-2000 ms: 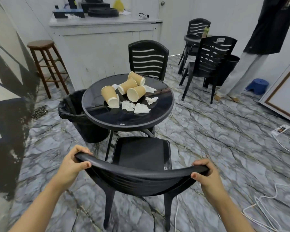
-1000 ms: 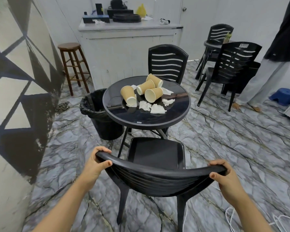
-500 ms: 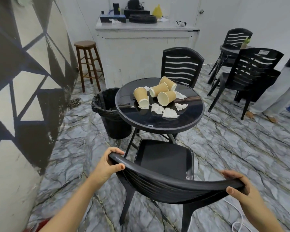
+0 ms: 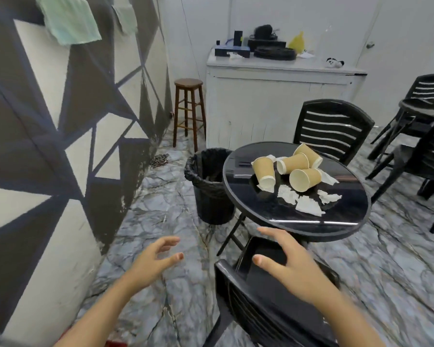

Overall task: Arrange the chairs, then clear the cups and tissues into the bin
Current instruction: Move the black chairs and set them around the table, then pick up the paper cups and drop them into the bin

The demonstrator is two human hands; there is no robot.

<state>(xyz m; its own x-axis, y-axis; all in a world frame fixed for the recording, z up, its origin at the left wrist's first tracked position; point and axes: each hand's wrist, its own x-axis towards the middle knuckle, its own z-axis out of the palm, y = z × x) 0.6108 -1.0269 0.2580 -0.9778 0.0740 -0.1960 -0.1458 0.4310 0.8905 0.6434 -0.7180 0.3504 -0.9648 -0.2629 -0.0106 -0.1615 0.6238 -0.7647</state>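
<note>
A black plastic chair (image 4: 256, 309) stands in front of me, its seat tucked under the round black table (image 4: 336, 219). My left hand (image 4: 153, 259) hovers open to the left of the chair back, touching nothing. My right hand (image 4: 293, 264) is open above the chair seat, fingers spread. On the table lie several tan paper cups (image 4: 305, 179), tipped over, among crumpled white tissues (image 4: 308, 206). A black bin (image 4: 208, 186) with a liner stands on the floor left of the table. A second black chair (image 4: 333, 128) sits at the table's far side.
A painted wall runs along the left. A wooden stool (image 4: 188, 111) and a white counter (image 4: 283, 101) with clutter stand at the back. More black chairs (image 4: 421, 146) are at the right. The floor is grey marble.
Both hands have let go of the chair back and now hover open. The chair sits closer under the table, and my view has swung left.
</note>
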